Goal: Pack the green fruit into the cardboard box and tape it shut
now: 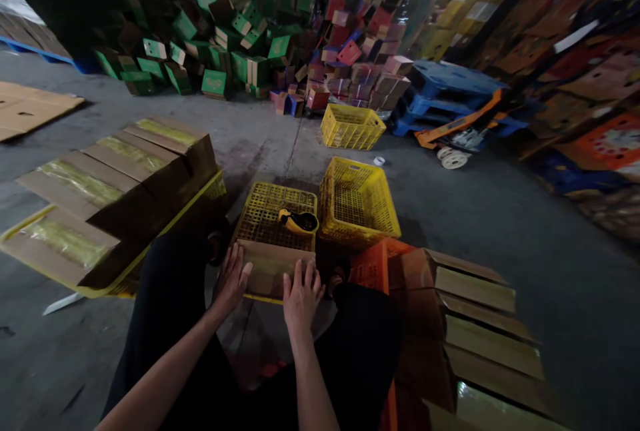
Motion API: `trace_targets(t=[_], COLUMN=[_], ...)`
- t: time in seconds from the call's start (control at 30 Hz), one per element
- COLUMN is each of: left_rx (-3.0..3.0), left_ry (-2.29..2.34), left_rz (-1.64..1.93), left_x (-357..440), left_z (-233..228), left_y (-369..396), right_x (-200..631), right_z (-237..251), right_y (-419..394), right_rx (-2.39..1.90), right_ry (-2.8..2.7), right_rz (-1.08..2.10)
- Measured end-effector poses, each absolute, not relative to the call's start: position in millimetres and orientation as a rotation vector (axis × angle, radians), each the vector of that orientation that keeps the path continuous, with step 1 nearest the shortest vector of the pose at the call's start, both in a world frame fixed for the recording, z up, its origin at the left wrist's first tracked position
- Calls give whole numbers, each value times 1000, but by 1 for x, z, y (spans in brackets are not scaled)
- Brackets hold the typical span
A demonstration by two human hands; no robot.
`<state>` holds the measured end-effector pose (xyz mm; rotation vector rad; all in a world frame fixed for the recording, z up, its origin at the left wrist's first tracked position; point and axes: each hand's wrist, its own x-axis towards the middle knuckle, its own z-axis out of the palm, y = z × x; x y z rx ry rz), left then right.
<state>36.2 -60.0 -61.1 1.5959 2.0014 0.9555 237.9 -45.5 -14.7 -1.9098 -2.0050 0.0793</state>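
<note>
A small brown cardboard box (270, 274) lies on an upturned yellow plastic crate (257, 208) between my knees. My left hand (233, 279) rests on the box's left end, its fingers stretched forward and the thumb apart. Near the right end, my right hand (302, 294) lies on the top with its fingers spread. Neither hand is wrapped round anything. Just beyond the box, on the same crate, sits a yellow and black tape dispenser (295, 221).
Taped boxes (107, 164) fill a yellow crate at left. More boxes (480, 331) stand in an orange crate (373, 268) at right. Yellow crates (357, 201) stand ahead, with a tape roll (379, 161), green boxes (215, 83), a pallet jack (460, 126) and blue pallets (450, 84) beyond.
</note>
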Motion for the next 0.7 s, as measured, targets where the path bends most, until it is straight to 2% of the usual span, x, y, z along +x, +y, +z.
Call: trace_targets(t=[0.47, 0.7], left_rx=[1187, 1163], left_ry=[1666, 1660], left_rz=[1225, 1200], left_x=[21, 18], left_z=[-54, -54], left_y=[-57, -59], right_x=[124, 136], right_z=[-25, -22], right_y=[-56, -74], right_rx=[-1600, -1405], right_ry=[-2411, -2531], right_rz=[425, 435])
